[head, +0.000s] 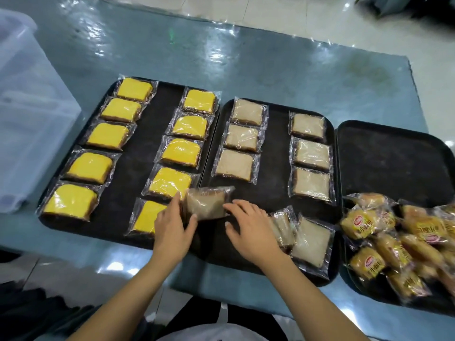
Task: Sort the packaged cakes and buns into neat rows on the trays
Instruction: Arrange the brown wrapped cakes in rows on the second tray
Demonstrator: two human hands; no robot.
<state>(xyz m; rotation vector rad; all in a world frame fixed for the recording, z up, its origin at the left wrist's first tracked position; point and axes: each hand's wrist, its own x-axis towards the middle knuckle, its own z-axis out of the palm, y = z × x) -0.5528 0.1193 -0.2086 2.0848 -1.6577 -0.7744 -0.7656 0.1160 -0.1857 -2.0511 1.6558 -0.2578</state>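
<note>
Pale cake pack [206,204], low in the middle, is pinched by the left hand [172,226] and steadied by the right hand's [248,228] flat fingers, probably to line it up under its row.

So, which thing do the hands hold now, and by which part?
The pale wrapped cake, by its short ends: left hand on its left end, right hand touching its right end.

A bare black strip runs near to far down the left tray [157,124] between its two rows of yellow cakes [108,136], and a similar strip splits the pale cakes [242,138] on the middle tray [273,153]. The right tray [384,156] is bare at its far half, while a heap of buns [394,239] fills its near half. A clear plastic bin [29,112] blocks the bench's [221,55] left side.
</note>
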